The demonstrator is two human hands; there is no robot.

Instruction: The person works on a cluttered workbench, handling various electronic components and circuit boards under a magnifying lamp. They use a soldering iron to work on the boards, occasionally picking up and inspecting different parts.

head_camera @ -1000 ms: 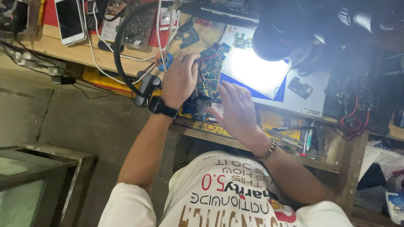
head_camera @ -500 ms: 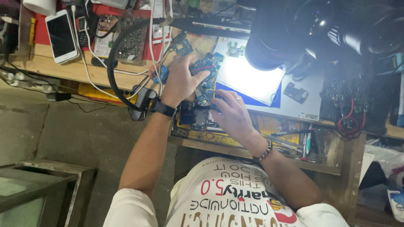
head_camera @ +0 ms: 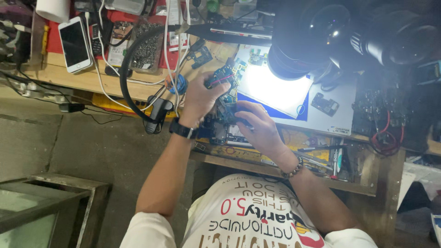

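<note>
Your left hand (head_camera: 202, 98) is closed around the circuit board (head_camera: 223, 94), holding it just above the counter (head_camera: 87, 80) edge with its long axis running away from you toward the lit white mat (head_camera: 271, 89). Your right hand (head_camera: 257, 126) pinches the board's near end, fingers narrow, touching it from the right.

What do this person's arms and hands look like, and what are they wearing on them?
Both arms are bare below short white sleeves. The left hand has a black wristwatch at the wrist; the right hand has a dark beaded bracelet. No gloves or rings can be made out.
</note>
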